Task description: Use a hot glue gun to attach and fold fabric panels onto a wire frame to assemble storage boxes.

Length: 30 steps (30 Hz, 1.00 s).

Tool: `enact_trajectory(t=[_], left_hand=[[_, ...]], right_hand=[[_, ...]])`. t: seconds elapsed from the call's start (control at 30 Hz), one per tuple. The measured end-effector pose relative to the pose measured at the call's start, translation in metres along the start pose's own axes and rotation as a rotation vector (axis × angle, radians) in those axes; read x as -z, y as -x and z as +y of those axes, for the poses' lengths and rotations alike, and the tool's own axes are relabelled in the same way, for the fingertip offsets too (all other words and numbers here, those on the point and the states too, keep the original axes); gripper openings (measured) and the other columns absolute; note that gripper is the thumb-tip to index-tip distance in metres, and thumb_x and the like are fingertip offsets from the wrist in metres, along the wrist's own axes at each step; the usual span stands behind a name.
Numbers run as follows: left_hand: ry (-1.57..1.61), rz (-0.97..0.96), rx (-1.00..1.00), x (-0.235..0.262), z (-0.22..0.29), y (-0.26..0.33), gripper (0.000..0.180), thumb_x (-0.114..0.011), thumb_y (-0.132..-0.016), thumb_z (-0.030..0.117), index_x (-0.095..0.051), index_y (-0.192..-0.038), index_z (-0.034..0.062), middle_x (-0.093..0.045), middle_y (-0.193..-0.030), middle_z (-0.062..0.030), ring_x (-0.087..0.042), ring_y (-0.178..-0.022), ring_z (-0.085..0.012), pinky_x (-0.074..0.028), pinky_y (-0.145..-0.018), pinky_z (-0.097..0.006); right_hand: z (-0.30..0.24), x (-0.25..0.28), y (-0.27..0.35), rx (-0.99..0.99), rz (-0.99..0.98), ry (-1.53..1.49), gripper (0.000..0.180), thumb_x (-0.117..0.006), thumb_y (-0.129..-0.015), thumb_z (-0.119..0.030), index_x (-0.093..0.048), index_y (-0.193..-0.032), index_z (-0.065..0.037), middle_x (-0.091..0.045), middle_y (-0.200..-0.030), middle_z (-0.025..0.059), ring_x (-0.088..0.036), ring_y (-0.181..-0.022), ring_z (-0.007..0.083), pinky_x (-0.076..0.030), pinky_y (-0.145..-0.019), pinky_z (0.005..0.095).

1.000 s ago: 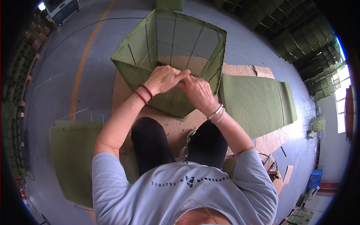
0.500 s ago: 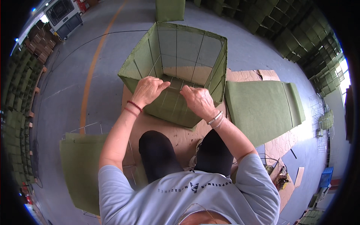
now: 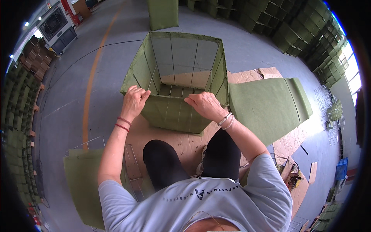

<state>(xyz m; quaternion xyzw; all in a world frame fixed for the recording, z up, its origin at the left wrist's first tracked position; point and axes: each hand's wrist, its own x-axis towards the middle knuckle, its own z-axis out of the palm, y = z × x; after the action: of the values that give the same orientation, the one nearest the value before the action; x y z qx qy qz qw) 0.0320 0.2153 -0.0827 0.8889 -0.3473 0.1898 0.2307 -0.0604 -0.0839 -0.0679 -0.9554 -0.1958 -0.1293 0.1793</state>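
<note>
- Grey T-shirt (image 3: 201, 201) lowest in view, black-trousered knees (image 3: 162, 162) just beyond, resting on brown cardboard sheets (image 3: 181, 141) spread over the grey concrete floor (image 3: 100, 69).
- Flat green fabric panel (image 3: 83, 181) with a bare wire grid (image 3: 133, 170) by its edge, lying beside the left knee.
- Left hand (image 3: 134, 101), red bands at the wrist, closed over the near left corner of the green fabric-lined wire cage (image 3: 176, 73), fingers curled over the rim, thumb outside.
- Right hand (image 3: 204, 105), beaded bracelets at the wrist, laid on the near rim towards the right corner, fingers bent over the edge and pressing the fabric there.
- Cage standing open-topped on the cardboard straight ahead of the knees, wire bars showing against the green lining, cardboard visible through its bottom.
- Folded green lined panel (image 3: 268, 106) flat on the cardboard just right of the cage.
- Orange floor line (image 3: 91, 81) running away on the left.
- Another green panel (image 3: 164, 13) upright beyond the cage.
- Stacks of green cages (image 3: 309, 34) far right, further stacks (image 3: 17, 127) along the left edge.
</note>
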Motion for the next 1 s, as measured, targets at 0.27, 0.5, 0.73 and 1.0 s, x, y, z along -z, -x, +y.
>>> enact_trajectory(t=[0.27,0.5,0.73,1.0], left_hand=[[0.008,0.089,-0.059,-0.006,0.039,0.013,0.042,-0.051,-0.098,0.040,-0.060,-0.085,0.0009,-0.062,-0.085,-0.0124,-0.060,-0.085,-0.0324,-0.047,-0.082,-0.044],[-0.096,-0.065,0.057,-0.010,0.035,-0.017,0.063,-0.043,-0.100,0.050,-0.052,-0.059,0.0026,-0.058,-0.063,-0.0164,-0.060,-0.070,-0.0356,-0.047,-0.070,-0.045],[-0.034,0.122,-0.115,-0.010,0.051,0.000,0.052,-0.047,-0.099,0.047,-0.064,-0.096,-0.0022,-0.065,-0.098,-0.0167,-0.060,-0.099,-0.0331,-0.046,-0.088,-0.043],[-0.015,0.081,-0.075,-0.026,0.062,0.001,0.056,-0.045,-0.099,0.049,-0.046,-0.064,0.0061,-0.050,-0.063,-0.0091,-0.053,-0.064,-0.0291,-0.042,-0.065,-0.039]], right_hand=[[-0.020,-0.015,0.013,0.069,0.264,0.019,0.020,-0.066,-0.090,-0.022,-0.060,-0.088,-0.004,-0.067,-0.076,0.0116,-0.066,-0.070,0.0286,-0.051,-0.065,0.0397],[-0.012,-0.006,-0.008,-0.018,0.030,0.122,0.050,-0.052,-0.098,-0.040,-0.060,-0.063,-0.006,-0.059,-0.056,0.0153,-0.062,-0.053,0.0329,-0.049,-0.052,0.0426],[0.008,0.024,0.031,0.051,0.173,0.015,0.024,-0.062,-0.093,-0.027,-0.059,-0.087,-0.004,-0.064,-0.075,0.0143,-0.065,-0.072,0.0315,-0.051,-0.063,0.0393],[0.008,0.021,0.038,-0.020,-0.031,0.090,0.035,-0.060,-0.095,-0.031,-0.057,-0.072,-0.005,-0.052,-0.050,0.0127,-0.058,-0.051,0.0341,-0.046,-0.052,0.0445]])
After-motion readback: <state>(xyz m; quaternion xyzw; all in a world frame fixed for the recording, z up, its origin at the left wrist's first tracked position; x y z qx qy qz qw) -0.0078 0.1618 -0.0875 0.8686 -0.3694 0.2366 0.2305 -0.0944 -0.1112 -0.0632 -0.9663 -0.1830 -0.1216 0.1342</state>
